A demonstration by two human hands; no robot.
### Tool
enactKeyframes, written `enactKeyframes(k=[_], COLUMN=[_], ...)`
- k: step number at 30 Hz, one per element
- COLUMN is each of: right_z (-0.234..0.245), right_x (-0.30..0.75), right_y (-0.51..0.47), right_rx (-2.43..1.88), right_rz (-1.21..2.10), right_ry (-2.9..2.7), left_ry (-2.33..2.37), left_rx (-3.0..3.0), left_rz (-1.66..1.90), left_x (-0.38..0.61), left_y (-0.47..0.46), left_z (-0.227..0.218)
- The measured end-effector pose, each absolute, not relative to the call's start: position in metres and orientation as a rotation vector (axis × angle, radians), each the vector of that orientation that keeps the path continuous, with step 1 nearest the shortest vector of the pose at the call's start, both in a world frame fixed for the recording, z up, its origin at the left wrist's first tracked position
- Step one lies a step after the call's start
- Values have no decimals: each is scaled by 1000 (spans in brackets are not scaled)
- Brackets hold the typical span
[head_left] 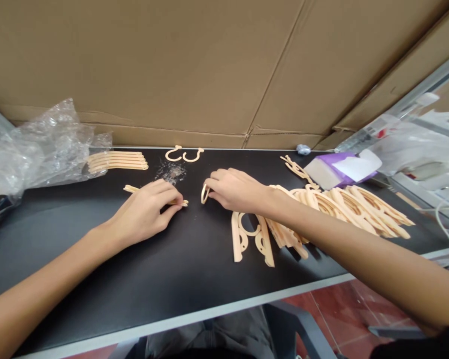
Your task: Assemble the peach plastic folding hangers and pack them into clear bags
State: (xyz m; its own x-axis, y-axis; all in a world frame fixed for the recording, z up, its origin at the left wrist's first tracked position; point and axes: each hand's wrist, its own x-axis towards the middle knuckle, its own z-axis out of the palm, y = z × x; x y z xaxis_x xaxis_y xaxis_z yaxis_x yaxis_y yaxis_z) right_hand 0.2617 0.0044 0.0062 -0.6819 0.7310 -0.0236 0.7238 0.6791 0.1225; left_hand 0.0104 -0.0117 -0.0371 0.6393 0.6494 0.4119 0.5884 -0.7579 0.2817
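My left hand [146,212] rests on the black table [179,279] with its fingers pinched on a thin beige wooden strip [131,189] that lies across the tabletop. A little to the right, my right hand [235,188] pinches a small curved wooden hook piece [204,194], holding it on edge close to the strip's right end. Just below my right wrist lie flat wooden cut-out pieces [251,238] with a ring shape in them.
A heap of wooden cut-outs [355,208] lies at the right. Stacked wooden strips [116,161] and two hook pieces [184,154] sit at the back. Crumpled clear plastic [33,149] is at the left, a purple-and-white packet [340,169] at the right. Cardboard [194,70] walls off the back.
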Motion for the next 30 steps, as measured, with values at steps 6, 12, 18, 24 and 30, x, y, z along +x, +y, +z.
enactKeyframes(k=[6,12,18,24,30], right_z=[6,17,10,0,-1], right_x=[268,267,263,249,246], right_y=[-3,-23,-22,-5,4], right_rx=[1495,1869,1788,1752,1633], right_rz=[-652,-1527,-1808,-2196,-2388], right_ry=[3223,2918,2697,2441,2250], left_ry=[1075,1161,1210,1099,1031], left_rx=[2842,2910,2924,2840,2766], left_rz=[753,758,684,645,647], left_x=[21,29,30,31,30], left_y=[-21,-30,-34,-34,-33], left_z=[-41,-41,-39,-40,-41])
